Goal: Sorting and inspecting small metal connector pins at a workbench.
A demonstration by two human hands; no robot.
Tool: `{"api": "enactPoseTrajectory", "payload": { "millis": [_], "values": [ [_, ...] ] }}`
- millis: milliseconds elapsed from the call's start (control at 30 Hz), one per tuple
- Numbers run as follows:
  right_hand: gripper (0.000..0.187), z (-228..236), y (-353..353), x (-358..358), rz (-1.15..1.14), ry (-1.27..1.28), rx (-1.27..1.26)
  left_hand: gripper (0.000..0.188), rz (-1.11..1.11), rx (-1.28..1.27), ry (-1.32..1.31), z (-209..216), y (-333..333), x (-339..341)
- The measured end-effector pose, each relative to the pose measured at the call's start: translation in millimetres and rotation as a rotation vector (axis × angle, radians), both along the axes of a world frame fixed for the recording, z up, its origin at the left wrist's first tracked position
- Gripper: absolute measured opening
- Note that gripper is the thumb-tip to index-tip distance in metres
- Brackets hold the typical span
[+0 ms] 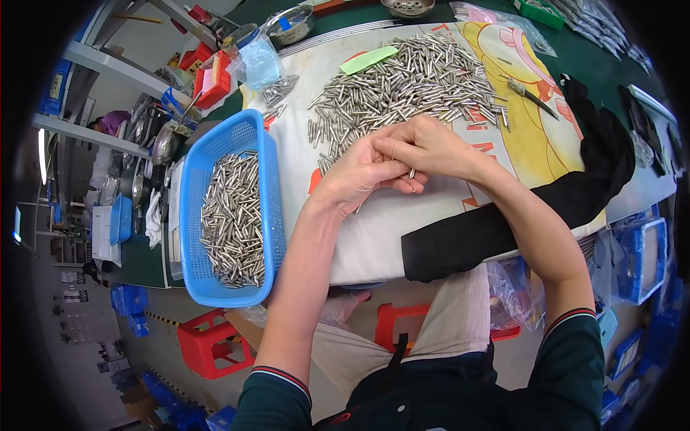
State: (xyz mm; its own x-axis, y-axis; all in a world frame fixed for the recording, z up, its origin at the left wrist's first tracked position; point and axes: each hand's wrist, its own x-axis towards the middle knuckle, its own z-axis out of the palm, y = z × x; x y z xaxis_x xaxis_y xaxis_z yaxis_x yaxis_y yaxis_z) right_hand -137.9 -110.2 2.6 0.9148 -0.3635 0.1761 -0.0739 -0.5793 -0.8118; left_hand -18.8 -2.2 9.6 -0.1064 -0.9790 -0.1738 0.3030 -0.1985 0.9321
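Observation:
My left hand (359, 172) and my right hand (424, 149) meet above the cloth, at the near edge of a heap of short silvery metal pins (417, 79). The left is closed, its fingers curled under the right. The tip of one metal pin (412, 173) pokes out between the curled fingers. Right fingers and thumb are pressed together over the left palm, and what they pinch is hidden. To the left, a blue plastic basket (270, 208) holds many similar pins. A green paper slip (369, 60) lies on the heap.
A printed cloth (374, 251) covers the green table. Black fabric (460, 244) lies along its near right side, below my right forearm. A brush (532, 97) rests at right. Red bins (213, 82), a plastic bag (262, 63) and metal bowls (291, 25) stand at far left.

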Motion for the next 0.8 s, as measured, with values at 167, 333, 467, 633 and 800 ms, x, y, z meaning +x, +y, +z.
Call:
{"api": "enactPoseTrajectory", "payload": {
  "millis": [167,333,467,633,800],
  "values": [
    [0.035,9.2,-5.0,-2.8,0.044,-0.053,0.627,0.066,0.019,-0.098,0.119,2.7,3.9,5.1],
    [0.049,6.2,-21.2,-5.6,0.31,-0.376,1.485,0.054,0.278,-0.2,0.237,-4.8,-2.8,5.6],
    [0.056,3.1,-23.5,-5.5,0.313,-0.422,1.67,0.042,0.297,-0.167,0.22,-7.1,-4.1,4.8],
    [0.052,3.8,-25.4,-5.3,0.364,-0.484,1.715,0.036,0.275,-0.151,0.175,-7.4,-4.5,3.5],
    [0.054,0.1,-28.7,-3.9,0.354,-0.497,1.714,0.032,0.29,-0.127,0.149,-8.2,-3.9,3.5]
  ]
}}
